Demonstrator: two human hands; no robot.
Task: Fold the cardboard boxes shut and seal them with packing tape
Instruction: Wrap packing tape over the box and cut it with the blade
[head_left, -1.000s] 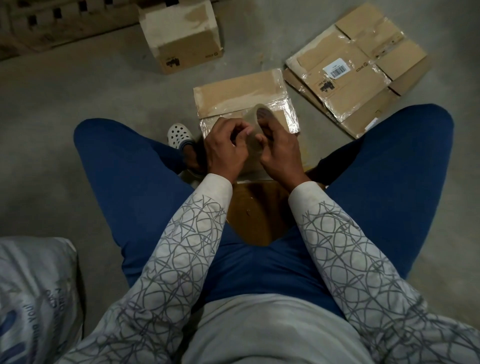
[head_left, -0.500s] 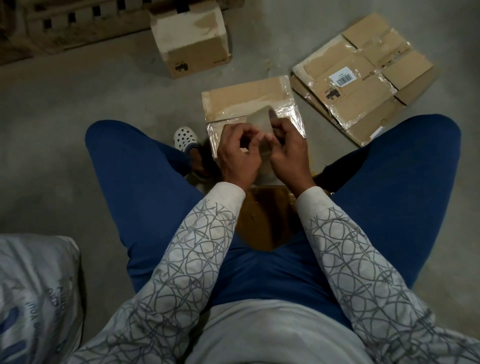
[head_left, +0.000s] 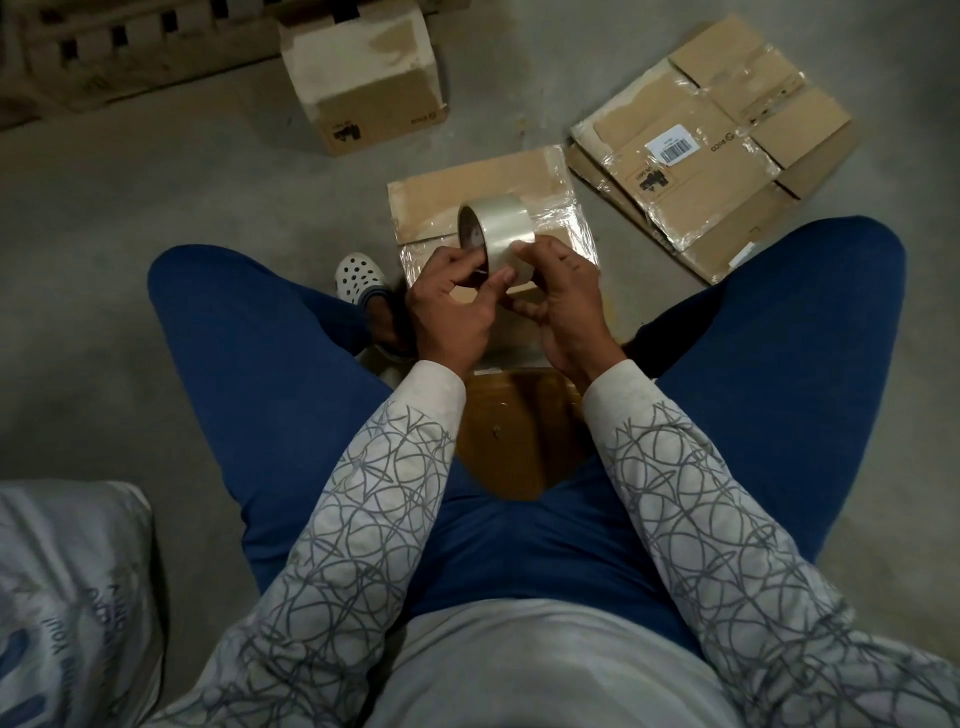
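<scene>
— Both hands grasp the tape roll (head_left: 497, 228) at mid-frame. The left hand (head_left: 451, 307) curls around its open side, and the right hand (head_left: 567, 306) pinches the outer band.
— And the box?
— The cardboard box (head_left: 483, 189) lies just beyond the hands, between the knees, with glossy tape across its top.
— Is a tape end lifted?
— Possibly; the glare hides it.
— Any others?
— A closed box (head_left: 374, 78) sits at upper centre, and flattened boxes (head_left: 711, 150) lie at upper right.

A white perforated clog (head_left: 358, 275) rests on the grey concrete floor (head_left: 156, 218). A printed woven sack (head_left: 67, 597) fills the lower left corner. A wooden pallet (head_left: 208, 57) lies along the floor's far left edge.
</scene>
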